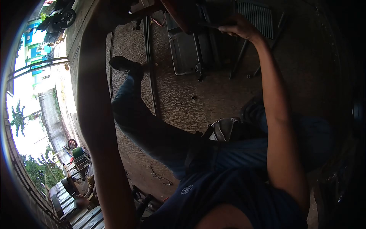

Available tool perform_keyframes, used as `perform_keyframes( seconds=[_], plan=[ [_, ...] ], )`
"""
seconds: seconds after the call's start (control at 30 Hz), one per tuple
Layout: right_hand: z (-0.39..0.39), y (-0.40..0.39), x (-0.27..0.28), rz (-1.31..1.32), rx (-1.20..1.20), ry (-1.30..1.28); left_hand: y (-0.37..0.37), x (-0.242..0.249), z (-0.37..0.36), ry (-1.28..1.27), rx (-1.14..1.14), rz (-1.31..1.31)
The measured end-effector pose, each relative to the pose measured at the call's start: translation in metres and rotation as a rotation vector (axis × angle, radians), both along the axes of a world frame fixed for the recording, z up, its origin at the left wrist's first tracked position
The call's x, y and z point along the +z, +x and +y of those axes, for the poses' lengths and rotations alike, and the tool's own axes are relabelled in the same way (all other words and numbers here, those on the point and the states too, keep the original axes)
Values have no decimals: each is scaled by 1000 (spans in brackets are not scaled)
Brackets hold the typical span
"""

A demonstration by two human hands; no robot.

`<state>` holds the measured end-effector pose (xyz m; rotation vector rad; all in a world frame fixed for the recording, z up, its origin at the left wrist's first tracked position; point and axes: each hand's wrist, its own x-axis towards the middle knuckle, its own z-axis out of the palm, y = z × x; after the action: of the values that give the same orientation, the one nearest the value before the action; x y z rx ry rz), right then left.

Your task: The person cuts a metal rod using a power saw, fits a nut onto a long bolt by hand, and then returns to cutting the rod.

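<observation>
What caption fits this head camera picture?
Right hand grips a dark metal frame overhead; left arm reaches up too.

Right hand point(238, 28): I see it gripping a dark bar point(207, 24).
Left hand: out of frame.
Floor point(213, 95): gray metal tray point(183, 53).

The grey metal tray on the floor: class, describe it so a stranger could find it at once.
Start from the rough brown floor ahead of the person's outstretched leg. Near the top of the view, below the right hand, lies the metal tray. Unlike the ribbed grille nearby, it is smooth with a raised rim.
</observation>
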<state>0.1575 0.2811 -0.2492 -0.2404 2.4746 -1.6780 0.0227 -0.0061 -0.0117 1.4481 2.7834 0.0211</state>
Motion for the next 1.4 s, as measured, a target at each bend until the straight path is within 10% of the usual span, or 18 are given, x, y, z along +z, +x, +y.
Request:
perform_keyframes(
  seconds=[0.1,0.17,0.3,0.37,0.47,0.57,0.7,0.77,0.97,1.07,1.2,1.3,1.4],
  plan=[
    [3,9,-12,-26,-62,-101,-6,-5,-3,338,-42,-466],
    [1,10,-22,-45,-111,-228,6,4,1,74,-284,105],
    [-11,11,-43,-121,-104,-295,0,1,-6,53,-305,182],
    [-18,13,-46,-152,-143,-329,-6,-1,-10,942,632,-1290],
    [-18,8,-48,-118,-182,-120,-2,-2,-7,359,93,-575],
    [-18,-3,-56,383,-254,178,8,2,-4,887,472,-1285],
    [-9,-23,-31,177,-115,270,-24,-10,-21,880,597,-1263],
    [-8,-34,-29,316,-147,342,-3,-3,2,471,173,-715],
    [-2,-47,-37,227,-100,359,-14,-10,-4,327,-300,-400],
    [-4,-44,-39,329,-161,390,-12,-7,0,521,-130,-902],
    [-2,-45,-26,295,-75,353,-5,-3,-1,384,-61,-605],
    [-5,-42,-10,51,-74,382,-8,-8,-5,562,-20,-923],
    [-6,-41,-7,117,-111,326,-2,-9,1,248,-187,-200]
  ],
)
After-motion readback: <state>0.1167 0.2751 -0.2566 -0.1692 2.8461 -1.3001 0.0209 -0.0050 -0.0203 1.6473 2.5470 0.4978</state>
